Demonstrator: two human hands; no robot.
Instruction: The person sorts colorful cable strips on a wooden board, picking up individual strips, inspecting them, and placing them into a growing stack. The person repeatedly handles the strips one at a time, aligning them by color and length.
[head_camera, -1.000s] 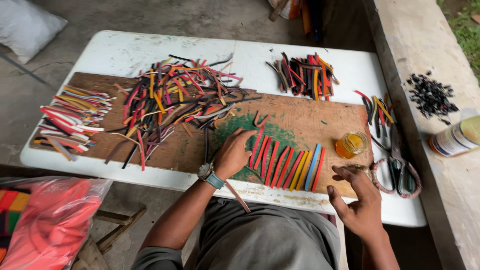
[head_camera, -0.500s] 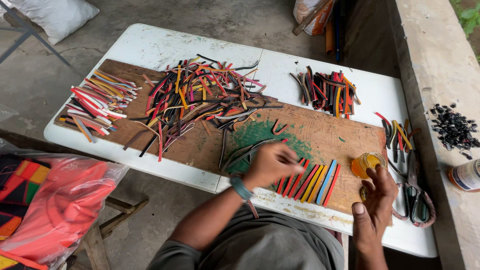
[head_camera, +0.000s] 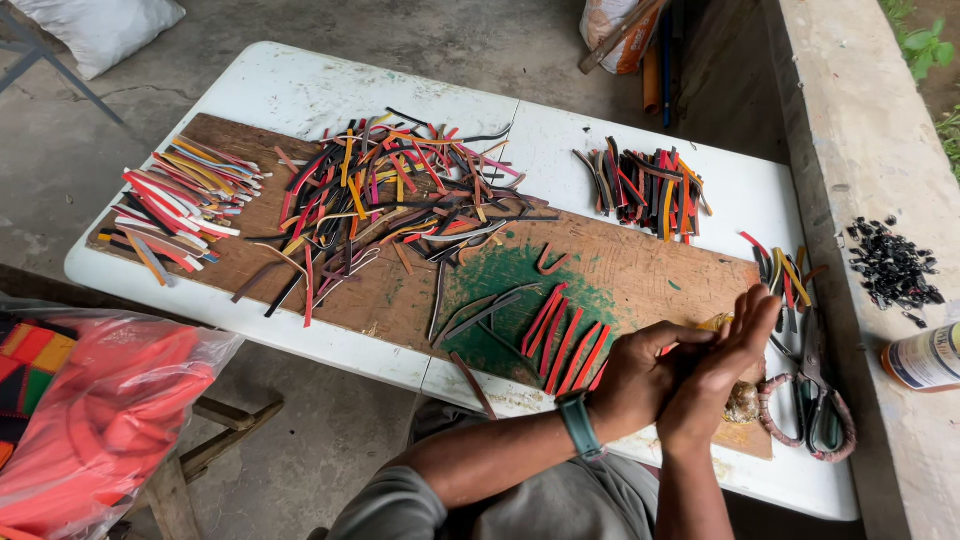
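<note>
Both hands, left (head_camera: 635, 375) and right (head_camera: 720, 365), press together above the flat red leather strips (head_camera: 560, 335); held contents hidden; the strips look light, limp; best pinched at one end.

My hands meet over the near right edge of the board (head_camera: 640, 270), left hand (head_camera: 640, 375) pressed against right hand (head_camera: 722, 370), with a row of strips (head_camera: 562, 340) on the board just to their left. Farther left and behind lies the big heap of strips (head_camera: 390, 200) — a smaller bundle (head_camera: 180, 205) at the board's left end. Scissors (head_camera: 812, 400) lie on the table (head_camera: 300, 90) to my right — beyond them, a bottle (head_camera: 925, 357) on the ledge (head_camera: 850, 120).
</note>
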